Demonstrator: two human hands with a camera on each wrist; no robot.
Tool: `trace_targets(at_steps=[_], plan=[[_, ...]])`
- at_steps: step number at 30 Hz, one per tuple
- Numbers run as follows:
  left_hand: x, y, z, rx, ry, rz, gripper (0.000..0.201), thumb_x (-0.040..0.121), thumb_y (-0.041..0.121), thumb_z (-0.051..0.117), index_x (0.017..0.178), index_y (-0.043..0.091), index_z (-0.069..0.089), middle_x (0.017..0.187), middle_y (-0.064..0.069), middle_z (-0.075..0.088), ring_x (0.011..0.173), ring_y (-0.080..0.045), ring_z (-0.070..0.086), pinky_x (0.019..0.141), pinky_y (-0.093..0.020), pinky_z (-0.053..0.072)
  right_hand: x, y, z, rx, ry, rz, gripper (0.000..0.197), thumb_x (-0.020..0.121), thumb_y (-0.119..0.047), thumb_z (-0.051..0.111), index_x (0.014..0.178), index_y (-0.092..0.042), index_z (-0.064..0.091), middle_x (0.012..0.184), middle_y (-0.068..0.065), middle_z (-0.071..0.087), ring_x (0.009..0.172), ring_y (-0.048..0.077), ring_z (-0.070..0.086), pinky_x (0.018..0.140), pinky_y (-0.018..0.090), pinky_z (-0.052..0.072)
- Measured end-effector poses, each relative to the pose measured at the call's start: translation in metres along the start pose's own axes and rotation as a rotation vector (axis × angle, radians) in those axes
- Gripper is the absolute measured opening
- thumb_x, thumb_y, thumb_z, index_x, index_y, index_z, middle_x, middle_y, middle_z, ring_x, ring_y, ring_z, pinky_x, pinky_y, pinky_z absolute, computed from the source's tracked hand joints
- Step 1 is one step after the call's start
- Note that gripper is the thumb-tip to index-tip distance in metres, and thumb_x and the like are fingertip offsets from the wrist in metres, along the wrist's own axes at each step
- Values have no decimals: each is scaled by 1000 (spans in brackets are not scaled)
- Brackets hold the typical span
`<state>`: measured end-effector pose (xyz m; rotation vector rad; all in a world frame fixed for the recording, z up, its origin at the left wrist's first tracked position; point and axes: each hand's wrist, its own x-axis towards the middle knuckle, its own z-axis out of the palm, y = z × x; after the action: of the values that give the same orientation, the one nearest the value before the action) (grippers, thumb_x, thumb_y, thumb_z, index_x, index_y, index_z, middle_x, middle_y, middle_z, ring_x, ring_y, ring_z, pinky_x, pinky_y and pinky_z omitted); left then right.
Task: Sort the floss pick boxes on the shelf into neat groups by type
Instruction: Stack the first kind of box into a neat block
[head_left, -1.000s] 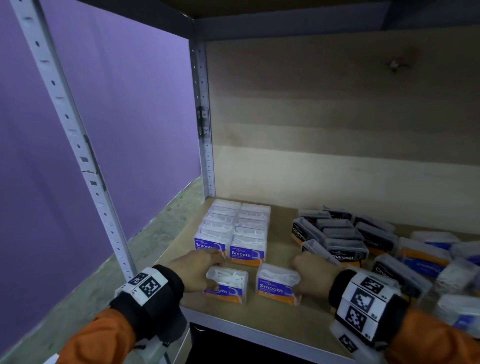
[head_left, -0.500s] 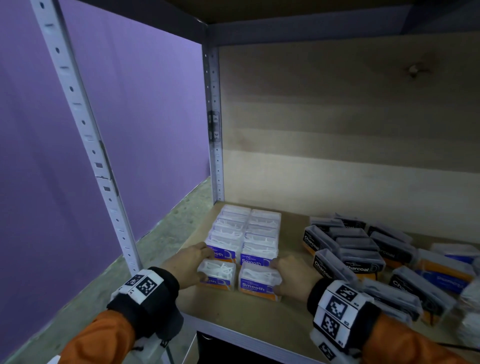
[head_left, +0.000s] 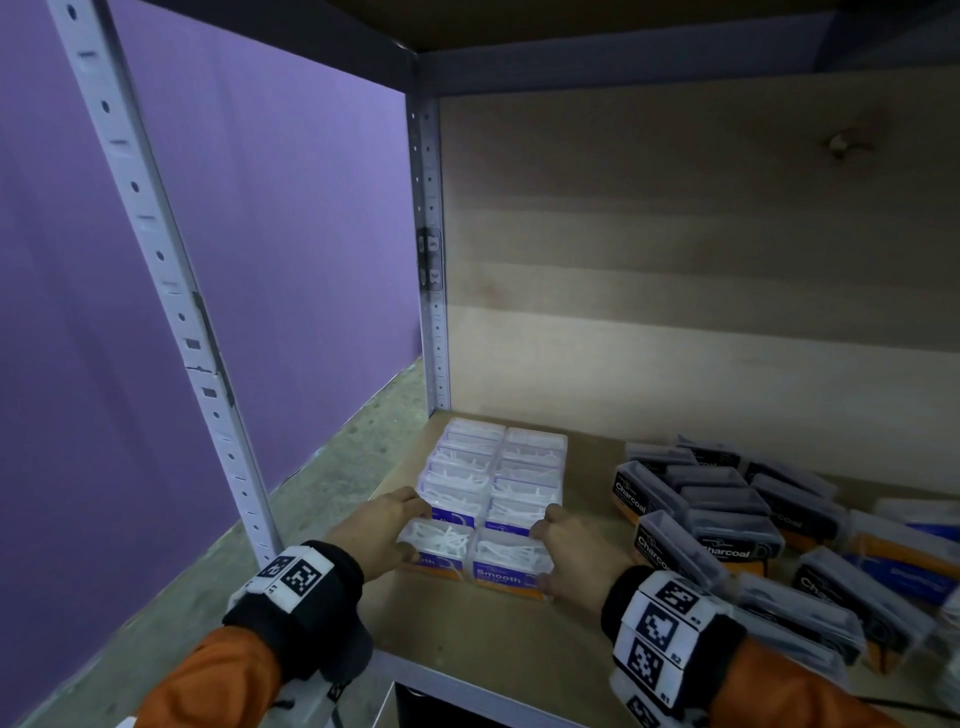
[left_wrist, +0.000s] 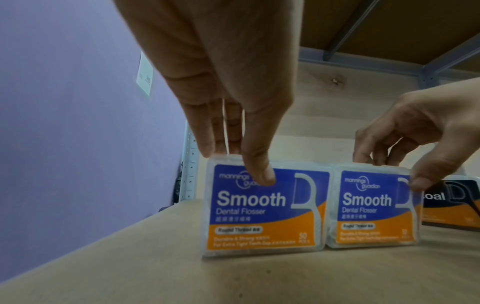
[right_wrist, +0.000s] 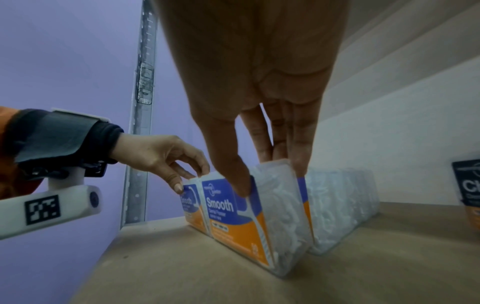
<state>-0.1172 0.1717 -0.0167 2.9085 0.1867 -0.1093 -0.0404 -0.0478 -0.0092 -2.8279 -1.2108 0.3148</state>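
Floss pick boxes are held on the wooden shelf (head_left: 467, 649) in two clusters. The Charcoal cluster (head_left: 727, 519), at 3 o'clock from the hands, is loose and skewed; an exact count cannot be made, as boxes overlap and run out of view. The Smooth block (head_left: 498, 467), at 12 o'clock, is arranged as two columns of roughly five boxes each.

Two front Smooth boxes are gripped: the left Smooth box (left_wrist: 262, 207) is pinched between thumb and fingers of the left hand (head_left: 376, 535), and the right Smooth box (right_wrist: 249, 216) is pinched likewise by the right hand (head_left: 574, 558).

Risk: the right box stands tilted with a gap behind it. If it is pushed unevenly, the columns may be skewed or the box tipped forward.
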Motion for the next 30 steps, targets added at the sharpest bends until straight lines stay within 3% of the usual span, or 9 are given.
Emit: trace_targets(at_steps=[12,17,21,30], plan=[[10,-2,0,-63,-11,-22,50,83,14,65,131,16,51,134,3,46,119,-17,50,96,-22,39,4,2,-1,-15,6,-3,49,90,-26,59,134,-9,46,135,8,41,117,27,52,94,32,44],[13,-2,-3,-63,-25,-15,48,83,13,65,130,17,53,133,3,47,118,-17,50,91,-18,37,5,1,-3,-44,-10,-18,45,91,-23,58,132,-7,49,135,10,42,118,28,52,97,35,44],[16,0,-6,-34,-56,-7,47,86,12,62,132,17,52,135,1,42,120,-18,49,95,-22,38,5,2,-4,-51,-10,-32,44,91,-21,58,132,-6,50,136,10,42,121,28,48,101,34,43],[17,0,-8,14,-58,-9,49,90,16,59,138,18,48,139,2,41,123,-15,47,97,-19,35,5,2,-3,-59,-3,-41,42,93,-20,55,132,-5,50,138,11,40,124,26,45,104,32,41]])
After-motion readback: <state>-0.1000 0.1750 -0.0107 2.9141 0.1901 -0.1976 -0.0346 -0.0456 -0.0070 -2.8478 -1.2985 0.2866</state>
